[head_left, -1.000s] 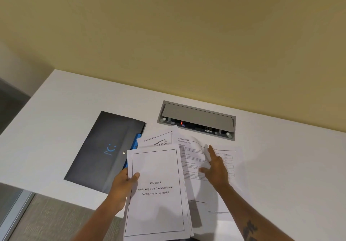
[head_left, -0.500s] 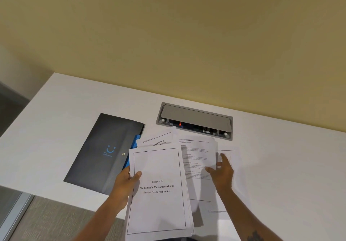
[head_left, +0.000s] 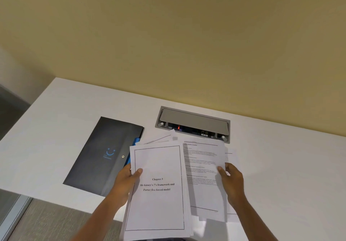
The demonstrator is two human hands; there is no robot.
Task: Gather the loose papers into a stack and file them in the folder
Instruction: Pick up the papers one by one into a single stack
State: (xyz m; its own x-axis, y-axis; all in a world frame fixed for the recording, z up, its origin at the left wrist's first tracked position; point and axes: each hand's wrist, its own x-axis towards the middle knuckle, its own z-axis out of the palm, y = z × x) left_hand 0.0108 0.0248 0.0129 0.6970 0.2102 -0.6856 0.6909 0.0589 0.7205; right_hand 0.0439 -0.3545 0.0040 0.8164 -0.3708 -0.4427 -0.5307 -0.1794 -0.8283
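Note:
My left hand (head_left: 127,180) grips a stack of white papers (head_left: 159,203) by its left edge; the top sheet reads "Chapter 3". My right hand (head_left: 231,177) pinches the right edge of a printed sheet (head_left: 202,165) that lies beside the stack, thumb on top. One more sheet (head_left: 231,158) peeks out under it on the right, and other sheets (head_left: 161,139) stick out behind the stack. The dark grey folder (head_left: 101,156) with a blue smiley lies flat and closed on the white table (head_left: 280,165), left of the papers, a blue edge showing at its right side.
A grey cable box (head_left: 194,122) with an open lid is set into the table behind the papers. A yellow wall rises at the table's far edge. The table's near edge runs under my left forearm, with floor below at the left.
My right hand slid from flat on the middle of the loose sheets to their right edge and took hold of the printed sheet. My left hand kept holding the stack.

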